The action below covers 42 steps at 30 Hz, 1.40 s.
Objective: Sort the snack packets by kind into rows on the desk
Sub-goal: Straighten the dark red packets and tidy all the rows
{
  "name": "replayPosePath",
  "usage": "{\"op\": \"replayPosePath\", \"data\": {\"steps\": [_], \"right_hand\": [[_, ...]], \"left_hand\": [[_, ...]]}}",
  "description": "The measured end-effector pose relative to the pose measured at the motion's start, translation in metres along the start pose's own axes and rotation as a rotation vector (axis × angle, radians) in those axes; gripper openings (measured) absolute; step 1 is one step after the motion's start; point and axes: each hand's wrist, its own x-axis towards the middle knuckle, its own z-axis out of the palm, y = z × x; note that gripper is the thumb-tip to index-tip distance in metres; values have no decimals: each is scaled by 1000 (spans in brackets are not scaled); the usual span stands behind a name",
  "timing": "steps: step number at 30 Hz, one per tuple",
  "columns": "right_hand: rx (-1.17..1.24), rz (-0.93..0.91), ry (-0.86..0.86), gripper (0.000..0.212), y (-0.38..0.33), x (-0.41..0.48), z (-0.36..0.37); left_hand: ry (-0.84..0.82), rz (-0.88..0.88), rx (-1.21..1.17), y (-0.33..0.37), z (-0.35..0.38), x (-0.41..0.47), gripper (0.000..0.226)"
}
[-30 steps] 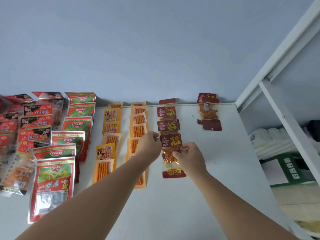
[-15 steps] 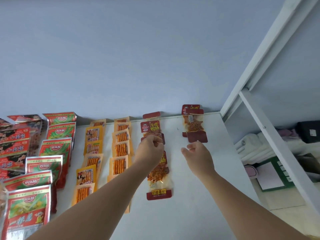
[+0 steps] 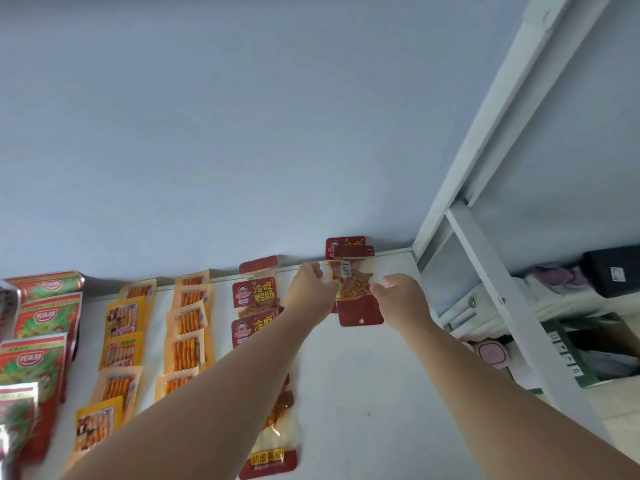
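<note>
Dark red packet [image 3: 354, 289], barcode label up, clear window showing orange-red strips, lies at the surface's [image 3: 367, 393] far right corner. Left hand [image 3: 311, 289] and right hand [image 3: 403, 299] pinch its side edges. Neighbouring row of packets [image 3: 255, 293] reads "冷吃鸭肠".

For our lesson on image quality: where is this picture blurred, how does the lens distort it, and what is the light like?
Head view: red packets at lower left smear into blur, the face-down packet near the wall is sharper; head view: the white frame leans from wide-angle distortion; head view: soft, even light, faint shadows on the desk.
</note>
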Motion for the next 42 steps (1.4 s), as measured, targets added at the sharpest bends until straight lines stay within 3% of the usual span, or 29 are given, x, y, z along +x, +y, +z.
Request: {"op": "replayPosePath", "data": {"steps": [2,5,9,13,17,25,32,34,37,42], "right_hand": [[6,-5,-30,41,-2,10,2],[132,47,-57,29,-5,22,6],[176,102,-86,23,-7,26,5],[251,72,-31,24,-8,17,5],[402,87,-18,26,-15,3,5],[353,62,-289,23,-28,-42,5],[603,103,-422,27,-47,-83,3],[669,112,-417,33,-49,-96,4],[740,124,-379,43,-52,-119,5],[691,18,-206,35,-51,-164,14]], "left_hand": [[11,-23,-32,4,4,8,52],[4,-53,-30,8,7,16,15],[-64,-18,-17,12,10,19,7],[-70,62,-3,15,7,15,4],[-71,24,-160,10,-5,10,7],[16,-41,-283,-10,-39,-30,29],[-57,-44,-464,-37,-77,-69,32],[-62,-35,-510,-44,-89,-79,33],[-48,-22,-523,-58,-108,-93,16],[-71,3,-480,-75,-130,-120,17]]}}
